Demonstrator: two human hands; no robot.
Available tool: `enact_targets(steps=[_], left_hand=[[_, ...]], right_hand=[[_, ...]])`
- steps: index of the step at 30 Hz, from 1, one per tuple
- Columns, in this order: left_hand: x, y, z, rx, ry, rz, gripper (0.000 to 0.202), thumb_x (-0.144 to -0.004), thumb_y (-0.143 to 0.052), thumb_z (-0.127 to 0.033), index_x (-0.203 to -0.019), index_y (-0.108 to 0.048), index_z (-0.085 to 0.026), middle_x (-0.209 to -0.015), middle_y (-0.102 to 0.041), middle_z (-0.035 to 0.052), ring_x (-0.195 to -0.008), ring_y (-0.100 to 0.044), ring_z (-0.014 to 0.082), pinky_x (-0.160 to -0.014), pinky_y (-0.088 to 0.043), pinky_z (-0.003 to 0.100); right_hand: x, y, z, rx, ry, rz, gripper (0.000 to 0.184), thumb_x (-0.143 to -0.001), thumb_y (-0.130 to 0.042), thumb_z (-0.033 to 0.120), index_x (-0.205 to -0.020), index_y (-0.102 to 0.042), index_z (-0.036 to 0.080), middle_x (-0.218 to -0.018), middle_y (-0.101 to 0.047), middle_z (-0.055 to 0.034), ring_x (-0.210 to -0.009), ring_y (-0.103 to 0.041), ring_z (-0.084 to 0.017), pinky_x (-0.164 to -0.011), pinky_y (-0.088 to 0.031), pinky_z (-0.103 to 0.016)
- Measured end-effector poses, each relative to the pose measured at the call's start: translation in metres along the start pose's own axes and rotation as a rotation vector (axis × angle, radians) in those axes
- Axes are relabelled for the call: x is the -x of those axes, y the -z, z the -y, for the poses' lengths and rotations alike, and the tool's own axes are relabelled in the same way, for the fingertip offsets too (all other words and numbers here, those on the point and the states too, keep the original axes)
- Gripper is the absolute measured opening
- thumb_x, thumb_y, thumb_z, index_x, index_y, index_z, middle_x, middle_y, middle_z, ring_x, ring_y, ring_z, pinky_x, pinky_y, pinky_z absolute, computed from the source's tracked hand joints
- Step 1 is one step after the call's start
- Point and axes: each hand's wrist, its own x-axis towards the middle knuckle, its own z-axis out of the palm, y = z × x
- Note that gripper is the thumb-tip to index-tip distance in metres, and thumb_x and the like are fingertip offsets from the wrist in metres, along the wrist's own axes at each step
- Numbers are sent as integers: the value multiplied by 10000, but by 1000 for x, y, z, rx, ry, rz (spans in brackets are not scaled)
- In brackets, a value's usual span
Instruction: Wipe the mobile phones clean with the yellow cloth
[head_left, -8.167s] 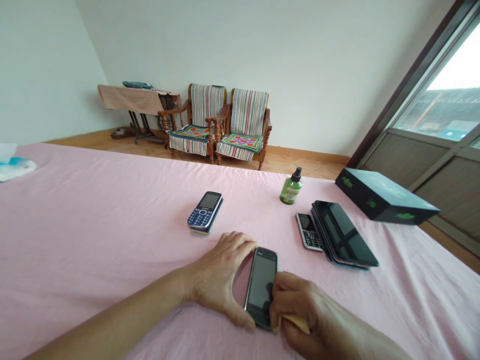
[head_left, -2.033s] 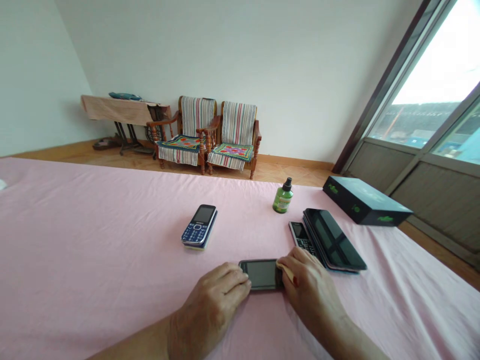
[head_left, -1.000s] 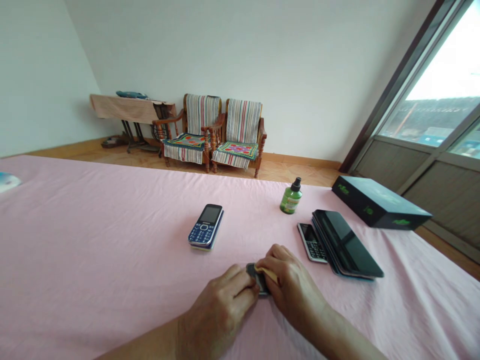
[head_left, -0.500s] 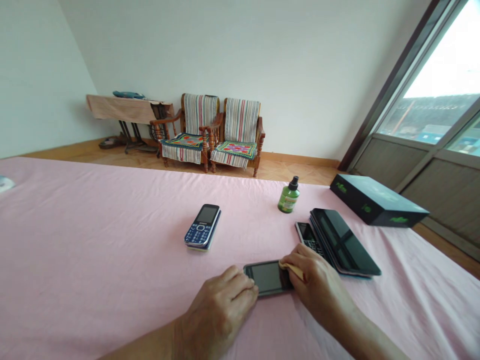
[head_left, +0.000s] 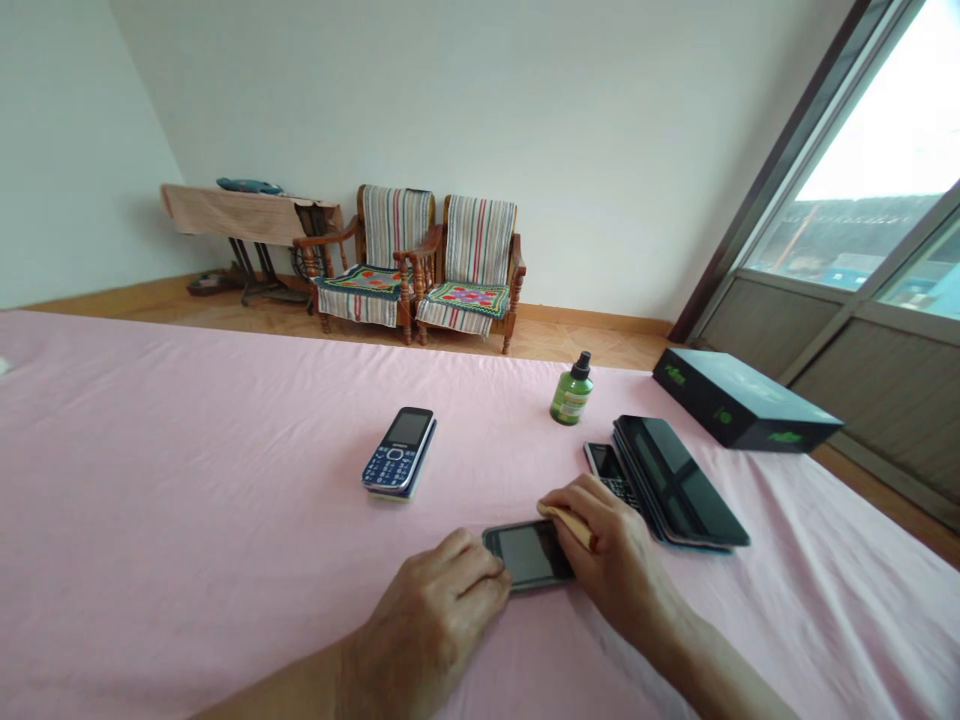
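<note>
A dark smartphone (head_left: 529, 555) lies face up on the pink cloth, low in the middle of the view. My left hand (head_left: 442, 610) grips its left end, fingers closed on the edge. In my right hand (head_left: 604, 535) is a folded tan cloth (head_left: 570, 522), pinched between thumb and fingers at the phone's upper right edge. That hand covers the phone's right end. Just beyond it lies a small keypad phone (head_left: 609, 468), partly hidden, beside a stack of dark tablets (head_left: 679, 480). A blue keypad phone (head_left: 401, 450) rests on another flat item to the left.
A green spray bottle (head_left: 571, 392) stands near the far edge of the pink-covered surface (head_left: 187, 480). Behind the tablets sits a black box (head_left: 739, 400). Two wooden armchairs (head_left: 472, 255) and a cloth-draped table (head_left: 240, 212) stand along the wall.
My right hand and the tan cloth have shifted slightly left and up along the phone's edge. My left hand still holds the phone. The whole view has shifted a little.
</note>
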Motion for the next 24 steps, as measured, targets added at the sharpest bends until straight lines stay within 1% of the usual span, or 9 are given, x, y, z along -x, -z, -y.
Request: enact_targets(steps=[3,5,8,11,16,19,22,24], left_hand=[[-1,1,0,1,24,22,171,-1004,-474,-147,-983,-644,-141,-912,-645,56,-858,-574,200,-710,-545,297],[-2,1,-1,7,22,25,185,-1011,-461,-152,-999,-646,-152,-956,-650,57,-900,-583,198,-753,-558,302],[-2,1,-1,32,-2,23,214,-1025,-428,-160,-1052,-640,-155,-1015,-656,61,-951,-593,191,-815,-570,305],[-2,1,-2,37,9,30,244,-1035,-400,-181,-1045,-642,-151,-1000,-661,61,-943,-602,191,-816,-580,308],[-3,1,-4,-27,17,4,323,-1053,-335,-187,-1046,-656,-149,-973,-665,73,-912,-606,189,-800,-587,318],[-2,0,-5,-60,5,8,352,-1057,-315,-190,-998,-658,-142,-929,-655,73,-857,-610,187,-748,-586,311],[-2,0,-7,-81,14,23,309,-1049,-353,-191,-1003,-655,-149,-902,-646,64,-820,-607,188,-715,-579,308],[-2,1,-11,-90,23,17,263,-1035,-394,-174,-1016,-655,-151,-902,-648,63,-862,-608,203,-758,-578,329]], right_hand=[[0,-12,11,-78,78,86,212,-899,-493,68,-880,-673,178,-843,-598,-43,-785,-569,-172,-699,-437,-286],[0,-18,17,-79,123,139,223,-902,-499,48,-881,-677,180,-859,-602,-43,-805,-559,-172,-717,-434,-287],[-2,-22,23,-15,156,196,212,-902,-531,44,-884,-688,185,-870,-613,-44,-836,-543,-180,-738,-430,-290],[-4,-22,28,65,144,232,225,-896,-547,35,-861,-707,190,-850,-612,-44,-828,-532,-181,-723,-424,-286],[-6,-21,33,195,108,232,192,-862,-604,34,-789,-688,190,-834,-605,-32,-801,-523,-177,-690,-399,-282],[-4,-18,31,253,86,217,210,-851,-589,13,-750,-663,182,-825,-602,-34,-788,-524,-178,-676,-388,-284],[0,-12,25,275,47,206,253,-837,-538,-23,-772,-674,181,-827,-602,-41,-792,-533,-183,-688,-402,-284],[2,-5,18,316,14,187,274,-821,-519,-34,-792,-686,181,-826,-602,-47,-794,-543,-190,-701,-410,-293]])
